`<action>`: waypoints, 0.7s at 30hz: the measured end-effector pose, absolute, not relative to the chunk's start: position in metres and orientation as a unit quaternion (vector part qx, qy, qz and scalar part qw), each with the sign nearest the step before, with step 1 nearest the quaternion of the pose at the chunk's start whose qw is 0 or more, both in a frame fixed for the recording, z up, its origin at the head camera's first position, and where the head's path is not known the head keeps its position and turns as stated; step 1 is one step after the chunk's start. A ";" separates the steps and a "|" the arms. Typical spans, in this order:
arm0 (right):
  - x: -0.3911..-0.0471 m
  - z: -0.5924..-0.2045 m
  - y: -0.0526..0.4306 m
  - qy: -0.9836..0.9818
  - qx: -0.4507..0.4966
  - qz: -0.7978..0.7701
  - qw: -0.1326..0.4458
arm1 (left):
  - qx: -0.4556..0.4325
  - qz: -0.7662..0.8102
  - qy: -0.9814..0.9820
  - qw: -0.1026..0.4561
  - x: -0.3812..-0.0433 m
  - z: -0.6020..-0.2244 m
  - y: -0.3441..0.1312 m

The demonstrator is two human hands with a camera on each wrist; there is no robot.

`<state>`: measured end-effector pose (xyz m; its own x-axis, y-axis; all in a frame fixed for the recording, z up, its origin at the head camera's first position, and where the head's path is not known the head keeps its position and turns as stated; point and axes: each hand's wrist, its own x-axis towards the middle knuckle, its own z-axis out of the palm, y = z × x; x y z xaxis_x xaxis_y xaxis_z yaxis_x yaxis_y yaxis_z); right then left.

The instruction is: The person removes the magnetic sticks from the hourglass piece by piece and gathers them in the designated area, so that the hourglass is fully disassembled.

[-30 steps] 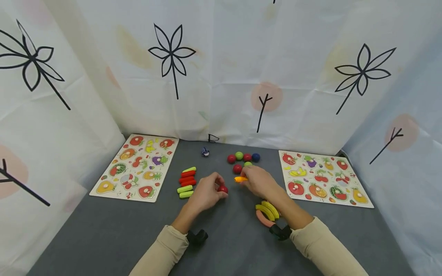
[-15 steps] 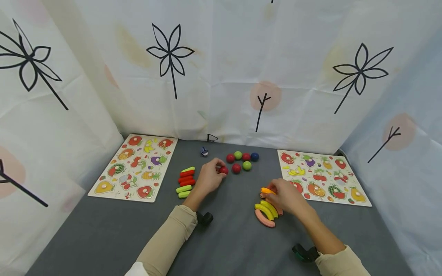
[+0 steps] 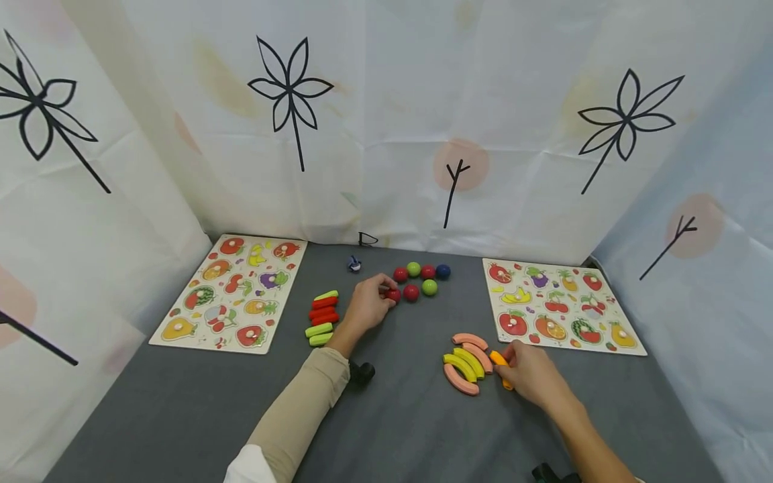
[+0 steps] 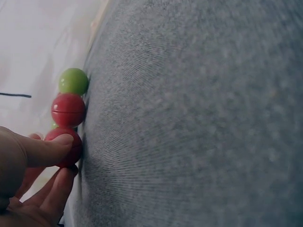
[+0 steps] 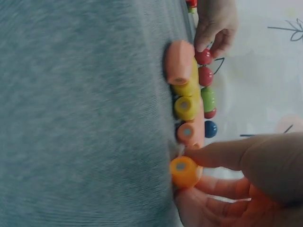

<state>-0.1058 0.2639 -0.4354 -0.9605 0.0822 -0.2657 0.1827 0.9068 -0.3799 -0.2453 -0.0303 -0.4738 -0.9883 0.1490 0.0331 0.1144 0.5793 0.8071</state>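
Note:
My left hand point(image 3: 370, 302) pinches a red ball point(image 4: 71, 147) between thumb and fingers, at the left end of a cluster of red, green and blue balls. A second red ball point(image 3: 411, 292) sits right beside it. Toward the right, my right hand point(image 3: 530, 376) holds an orange stick-like piece point(image 5: 183, 171) by thumb and fingers, low over the grey cloth. Just left of it lie yellow curved pieces point(image 3: 464, 365) and pink curved pieces point(image 3: 461, 380), grouped side by side. In the right wrist view the orange piece shows a round end with a small grey spot.
Red sticks point(image 3: 324, 308) and light green sticks point(image 3: 319, 333) lie in a column left of my left hand. Fruit picture boards stand at left point(image 3: 229, 295) and right point(image 3: 564, 305). A small blue-and-white object point(image 3: 353, 264) lies near the back curtain point(image 3: 392, 121).
My left hand has carried the red ball away from me to the ball cluster. My right hand has brought the orange piece right and nearer, to the right side of the curved pieces.

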 end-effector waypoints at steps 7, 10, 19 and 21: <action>-0.108 -0.439 0.262 0.966 0.050 -0.229 0.110 | 0.087 0.450 0.889 0.009 -0.246 -0.475 -0.033; -0.110 -0.434 0.263 0.970 0.037 -0.223 0.094 | 0.094 0.430 0.898 -0.005 -0.245 -0.472 -0.037; -0.114 -0.418 0.259 0.976 -0.022 -0.216 0.011 | 0.126 0.373 0.918 -0.056 -0.235 -0.439 -0.051; -0.116 -0.415 0.255 0.977 -0.036 -0.210 -0.016 | 0.135 0.357 0.921 -0.079 -0.231 -0.432 -0.053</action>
